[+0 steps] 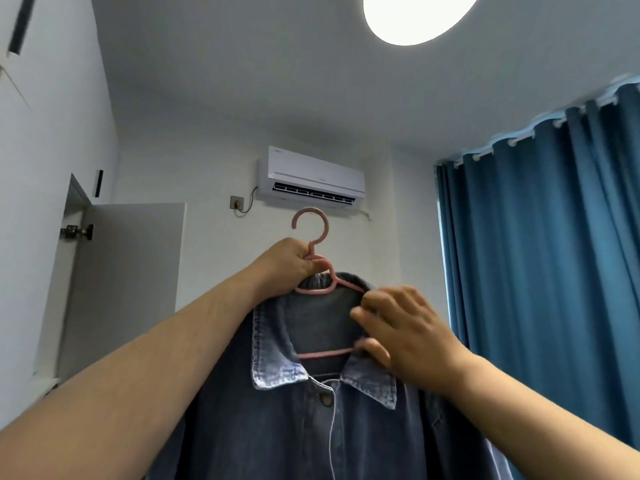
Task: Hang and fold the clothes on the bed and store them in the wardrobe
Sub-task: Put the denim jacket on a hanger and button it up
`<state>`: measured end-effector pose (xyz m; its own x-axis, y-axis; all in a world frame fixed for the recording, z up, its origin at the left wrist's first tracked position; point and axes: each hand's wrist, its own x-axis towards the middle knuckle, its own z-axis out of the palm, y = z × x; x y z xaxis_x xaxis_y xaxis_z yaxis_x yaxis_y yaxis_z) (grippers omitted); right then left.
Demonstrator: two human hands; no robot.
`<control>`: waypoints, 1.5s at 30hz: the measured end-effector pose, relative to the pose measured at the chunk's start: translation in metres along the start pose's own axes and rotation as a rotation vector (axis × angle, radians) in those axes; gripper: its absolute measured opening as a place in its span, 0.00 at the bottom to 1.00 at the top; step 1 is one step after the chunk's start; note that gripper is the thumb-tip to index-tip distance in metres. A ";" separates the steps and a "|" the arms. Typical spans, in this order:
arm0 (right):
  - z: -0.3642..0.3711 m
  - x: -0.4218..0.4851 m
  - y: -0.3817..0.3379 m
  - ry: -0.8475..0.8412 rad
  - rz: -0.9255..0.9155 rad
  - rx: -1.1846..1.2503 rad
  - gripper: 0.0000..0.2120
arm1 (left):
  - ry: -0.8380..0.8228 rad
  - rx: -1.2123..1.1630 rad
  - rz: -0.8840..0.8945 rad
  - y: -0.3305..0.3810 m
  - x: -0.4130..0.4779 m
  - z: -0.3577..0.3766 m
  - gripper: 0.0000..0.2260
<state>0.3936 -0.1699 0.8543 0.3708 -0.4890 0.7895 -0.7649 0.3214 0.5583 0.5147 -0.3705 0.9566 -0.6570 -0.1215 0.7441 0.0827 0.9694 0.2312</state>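
Note:
A blue denim shirt (311, 427) hangs on a pink plastic hanger (313, 237), held up high in front of me. My left hand (287, 265) grips the hanger's neck just below the hook. My right hand (398, 327) is at the shirt's right shoulder, its fingers curled round the collar fabric and the hanger's right arm. The collar is spread open and the hanger's lower bar shows inside it. The bed is out of view.
An open white wardrobe door (128, 271) stands at the left, with the wardrobe body (41, 133) beside it. An air conditioner (311, 178) is on the far wall. Blue curtains (540, 237) cover the right side. A round ceiling lamp (415, 15) shines above.

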 end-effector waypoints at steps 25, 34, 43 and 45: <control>-0.030 0.043 -0.031 -0.653 -0.213 0.070 0.26 | -0.070 0.047 -0.030 0.003 -0.015 0.003 0.12; -0.030 0.038 -0.022 -0.563 -0.069 0.196 0.21 | -0.072 0.038 0.043 0.016 -0.011 0.009 0.13; -0.032 0.033 -0.014 -0.238 0.211 0.507 0.20 | -0.032 0.048 0.088 0.018 -0.011 0.010 0.11; -0.028 0.035 -0.006 -0.054 0.337 0.305 0.21 | -0.036 0.024 0.113 0.019 -0.012 0.009 0.12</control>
<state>0.4263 -0.1660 0.8859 0.0527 -0.4425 0.8952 -0.9612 0.2205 0.1656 0.5174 -0.3483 0.9468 -0.6711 -0.0040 0.7413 0.1402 0.9813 0.1322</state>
